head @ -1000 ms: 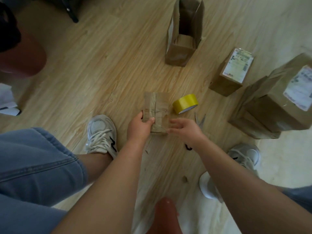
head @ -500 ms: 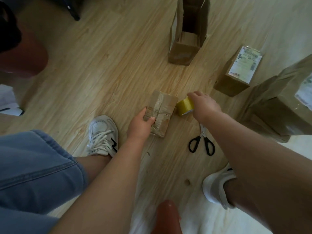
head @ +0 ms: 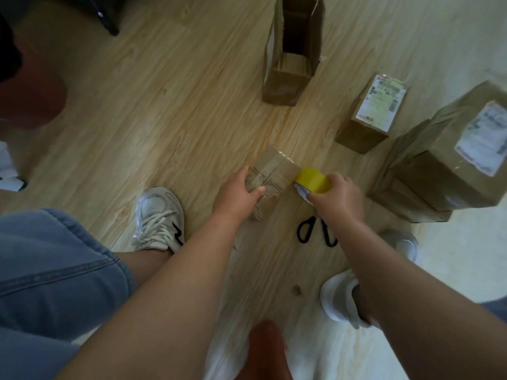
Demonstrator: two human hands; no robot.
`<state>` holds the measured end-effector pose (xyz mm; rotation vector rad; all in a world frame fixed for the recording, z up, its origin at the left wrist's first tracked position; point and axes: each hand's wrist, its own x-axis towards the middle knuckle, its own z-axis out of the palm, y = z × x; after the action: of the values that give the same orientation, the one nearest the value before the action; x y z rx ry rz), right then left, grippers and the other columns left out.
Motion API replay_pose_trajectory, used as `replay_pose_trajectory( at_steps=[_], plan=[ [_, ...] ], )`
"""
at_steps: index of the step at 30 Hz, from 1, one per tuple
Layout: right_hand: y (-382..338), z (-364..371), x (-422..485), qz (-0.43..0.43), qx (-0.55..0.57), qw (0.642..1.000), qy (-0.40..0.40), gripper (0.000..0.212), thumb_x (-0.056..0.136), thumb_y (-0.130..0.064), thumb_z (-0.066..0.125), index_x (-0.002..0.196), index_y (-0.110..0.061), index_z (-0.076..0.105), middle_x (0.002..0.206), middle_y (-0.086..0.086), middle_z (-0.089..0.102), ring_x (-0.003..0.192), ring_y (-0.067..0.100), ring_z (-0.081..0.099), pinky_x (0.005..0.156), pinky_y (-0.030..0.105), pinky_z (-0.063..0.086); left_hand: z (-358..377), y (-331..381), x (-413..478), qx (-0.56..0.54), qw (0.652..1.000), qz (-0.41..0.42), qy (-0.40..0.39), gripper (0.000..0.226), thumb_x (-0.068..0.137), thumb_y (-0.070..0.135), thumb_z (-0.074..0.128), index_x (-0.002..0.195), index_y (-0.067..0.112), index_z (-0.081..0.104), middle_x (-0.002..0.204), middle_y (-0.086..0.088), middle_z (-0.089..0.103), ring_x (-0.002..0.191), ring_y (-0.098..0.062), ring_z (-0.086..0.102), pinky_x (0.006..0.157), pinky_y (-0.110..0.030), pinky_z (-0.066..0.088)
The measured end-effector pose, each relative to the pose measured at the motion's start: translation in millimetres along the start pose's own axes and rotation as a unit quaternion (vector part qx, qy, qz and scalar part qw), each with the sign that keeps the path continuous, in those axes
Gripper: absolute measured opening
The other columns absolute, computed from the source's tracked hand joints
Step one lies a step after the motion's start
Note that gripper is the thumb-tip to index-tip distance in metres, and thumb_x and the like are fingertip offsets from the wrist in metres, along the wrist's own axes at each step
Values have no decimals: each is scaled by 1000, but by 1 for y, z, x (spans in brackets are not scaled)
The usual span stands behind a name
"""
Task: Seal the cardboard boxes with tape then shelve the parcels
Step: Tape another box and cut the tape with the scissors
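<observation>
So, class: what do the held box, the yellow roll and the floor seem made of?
Small brown box: matt cardboard, glossy clear tape bands glinting. Yellow tape roll: probably smooth plastic film. Pale plank floor: wood grain; laminate or timber unclear.

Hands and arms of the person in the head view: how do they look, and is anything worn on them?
The left hand and the right hand are bare, with no gloves. No ring, watch or bracelet shows on them. The left forearm and the right forearm are also uncovered, and no sleeve comes into view before the picture's edge.
</observation>
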<state>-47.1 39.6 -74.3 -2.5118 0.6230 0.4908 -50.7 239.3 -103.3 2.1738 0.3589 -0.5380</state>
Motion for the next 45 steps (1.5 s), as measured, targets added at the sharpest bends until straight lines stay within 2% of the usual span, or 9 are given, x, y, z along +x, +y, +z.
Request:
replay_pose_trajectory(
  at_steps=[8, 13, 19, 24, 27, 35, 38, 42, 45],
  plan=[
    [9, -15, -28, -63, 29, 998, 4, 39, 80, -35, 77, 109, -17, 58, 104, 3, 56, 94, 21, 52, 75, 38, 45, -8, 21, -18, 191, 981, 42, 15, 72, 97, 49, 51, 156, 20, 21, 159, -10, 27, 144, -30, 29, 116, -43, 30],
    [7, -25, -51, -106, 50, 993, 15, 39, 81, -31, 79, 107, -18, 55, 103, 0, 52, 88, 16, 49, 68, 31, 34, 0, 52, -46, 33, 996, 61, 55, 36, 90, 24, 61, 127, 21, 64, 133, 0, 58, 122, -19, 54, 103, -36, 44],
    [-1, -36, -68, -138, 81, 987, -13, 38, 80, -38, 81, 101, -22, 53, 89, -7, 54, 74, 5, 49, 56, 26, 32, -4, 68, -67, -170, 985, 19, -39, 34, 82, 26, 78, 113, 14, 71, 109, -2, 72, 106, -14, 65, 97, -31, 50],
    [-5, -32, -78, -165, 78, 983, -32, 40, 78, -35, 84, 100, -28, 51, 87, -12, 53, 79, 8, 52, 60, 26, 37, -6, 71, -73, -147, 988, 34, 0, 8, 80, 17, 78, 84, 22, 72, 76, 10, 66, 77, -10, 64, 72, -25, 52],
    [-5, -26, -79, -163, 87, 982, -38, 42, 75, -36, 85, 98, -27, 51, 88, -10, 56, 83, 13, 56, 66, 32, 42, -9, 69, -72, -123, 992, 33, 13, 21, 82, 16, 75, 67, 29, 67, 67, 15, 64, 68, -6, 61, 71, -28, 52],
    [-6, -39, -82, -151, 103, 955, -233, 24, 77, -33, 86, 81, -30, 63, 71, -13, 60, 67, 2, 56, 58, 14, 40, -17, 62, -70, -158, 987, -12, -15, 18, 90, 16, 65, 73, 20, 62, 82, -5, 67, 77, -22, 60, 77, -43, 53],
    [-3, -40, -85, -111, 141, 935, -307, 21, 81, -46, 79, 83, -25, 73, 75, -8, 71, 76, 11, 64, 73, 27, 45, -20, 49, -67, -148, 988, -46, -21, 20, 93, 14, 63, 72, 15, 60, 82, -11, 67, 70, -23, 59, 69, -37, 51],
    [-8, -39, -84, -67, 210, 931, -293, 30, 92, -44, 66, 90, -16, 75, 78, -2, 72, 75, 10, 64, 74, 25, 44, -22, 38, -65, -141, 988, -57, 10, 22, 92, 14, 63, 70, 15, 60, 75, -9, 67, 65, -21, 60, 70, -34, 50],
    [-14, -45, -76, -78, 200, 942, -258, 38, 93, -40, 66, 65, -15, 67, 56, -2, 65, 52, 6, 57, 62, 22, 44, -21, 42, -64, -144, 987, -58, 42, 21, 93, 17, 63, 71, 17, 61, 73, -5, 67, 68, -20, 63, 70, -31, 50]
  ],
)
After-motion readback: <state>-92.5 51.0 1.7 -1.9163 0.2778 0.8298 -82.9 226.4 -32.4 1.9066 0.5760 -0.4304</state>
